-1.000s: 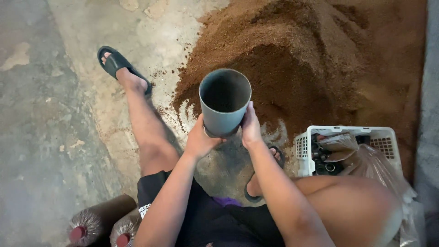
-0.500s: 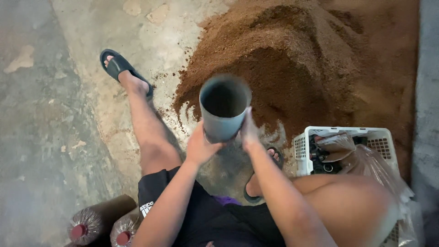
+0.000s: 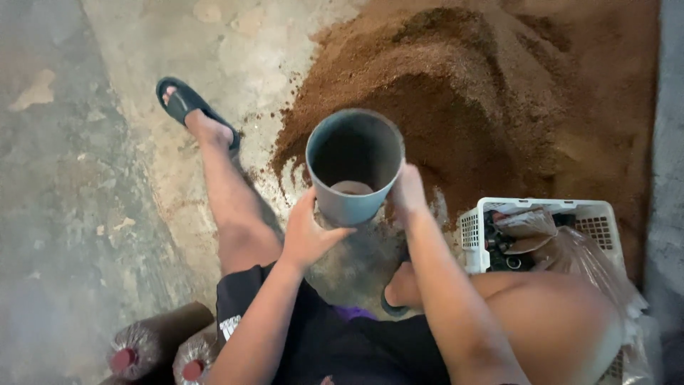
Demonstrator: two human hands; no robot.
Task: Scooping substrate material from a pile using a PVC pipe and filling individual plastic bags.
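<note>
A rough concrete floor (image 3: 85,214) filled the left of the frame, and a big mound of brown sawdust (image 3: 484,93) rose across the upper right. At frame centre you held a grey plastic tube (image 3: 354,167) upright between both hands, its open mouth facing you and some brown fill visible deep inside. Your left hand (image 3: 308,235) curled around its lower left wall; your right hand (image 3: 407,191) pressed flat against its lower right wall. A white plastic basket (image 3: 541,208) sat at the right, and two packed bags with red caps (image 3: 153,356) lay at lower left.
</note>
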